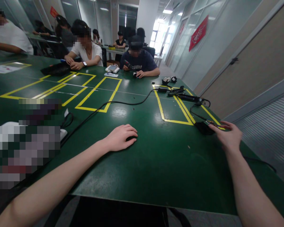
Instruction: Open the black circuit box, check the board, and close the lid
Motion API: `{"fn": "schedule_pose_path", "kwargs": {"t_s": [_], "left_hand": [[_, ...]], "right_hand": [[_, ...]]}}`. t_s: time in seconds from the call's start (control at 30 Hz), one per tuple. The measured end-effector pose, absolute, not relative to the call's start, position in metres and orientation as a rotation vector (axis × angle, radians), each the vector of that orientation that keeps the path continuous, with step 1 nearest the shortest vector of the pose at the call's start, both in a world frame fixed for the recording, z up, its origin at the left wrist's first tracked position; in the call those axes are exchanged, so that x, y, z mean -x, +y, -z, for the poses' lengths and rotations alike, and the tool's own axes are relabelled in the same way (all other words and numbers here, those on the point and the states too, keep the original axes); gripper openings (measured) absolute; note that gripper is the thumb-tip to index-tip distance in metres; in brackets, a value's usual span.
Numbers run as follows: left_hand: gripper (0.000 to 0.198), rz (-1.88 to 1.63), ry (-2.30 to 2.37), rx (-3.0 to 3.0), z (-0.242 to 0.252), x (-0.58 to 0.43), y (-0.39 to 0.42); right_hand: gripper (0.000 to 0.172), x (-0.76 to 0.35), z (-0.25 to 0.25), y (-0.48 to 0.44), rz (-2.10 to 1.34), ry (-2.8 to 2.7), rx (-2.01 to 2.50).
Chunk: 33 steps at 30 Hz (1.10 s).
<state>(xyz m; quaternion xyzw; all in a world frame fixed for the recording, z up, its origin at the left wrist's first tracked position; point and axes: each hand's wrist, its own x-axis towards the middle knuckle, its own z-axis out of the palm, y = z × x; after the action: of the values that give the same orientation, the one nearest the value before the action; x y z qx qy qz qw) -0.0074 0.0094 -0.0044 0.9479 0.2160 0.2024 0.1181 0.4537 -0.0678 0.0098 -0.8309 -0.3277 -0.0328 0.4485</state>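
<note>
Bright windows [159, 35] and ceiling lights [167, 11] shine beyond a green table [156, 176], glass partitions [219, 23] lining the right.

- Green table [156, 176]
- Yellow tape [178, 122], ten and three o'clock
- Black object [203, 128], three o'clock
- Navy T-shirt [143, 59] with pale lettering, twelve o'clock
- Black cable [110, 102]

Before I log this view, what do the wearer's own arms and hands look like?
Both forearms, left and right, are bare, with no sleeves in view. The left hand and right hand show no gloves, watch or bracelet.
</note>
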Motion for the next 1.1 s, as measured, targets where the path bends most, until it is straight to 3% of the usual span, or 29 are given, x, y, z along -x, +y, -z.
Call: {"fn": "schedule_pose_path", "kwargs": {"t_s": [0.1, 0.17, 0.47, 0.8, 1.03, 1.1], "left_hand": [[0.02, -0.598, 0.628, -2.774, 0.004, 0.008, 0.009], [0.02, -0.598, 0.628, -2.772, 0.003, 0.008, 0.009], [0.019, -0.583, 0.634, -2.779, 0.004, 0.007, 0.01], [0.019, -0.589, 0.637, -2.747, 0.003, 0.008, 0.009], [0.023, -0.675, 0.613, -2.706, 0.003, 0.008, 0.009], [0.03, -0.761, 0.635, -2.702, 0.0, 0.008, 0.009]], "right_hand": [[0.024, -0.449, -0.011, -0.066, 0.029, -0.746, 2.188], [0.017, -0.446, -0.011, -0.065, 0.015, -0.744, 2.22], [0.016, -0.445, -0.008, -0.061, 0.0, -0.87, 2.243], [0.03, -0.371, 0.014, -0.045, 0.018, -1.42, 2.051], [0.01, -0.267, 0.01, -0.078, -0.245, -2.032, 1.367], [0.012, -0.248, 0.007, -0.092, -0.395, -2.181, 1.134]]}}
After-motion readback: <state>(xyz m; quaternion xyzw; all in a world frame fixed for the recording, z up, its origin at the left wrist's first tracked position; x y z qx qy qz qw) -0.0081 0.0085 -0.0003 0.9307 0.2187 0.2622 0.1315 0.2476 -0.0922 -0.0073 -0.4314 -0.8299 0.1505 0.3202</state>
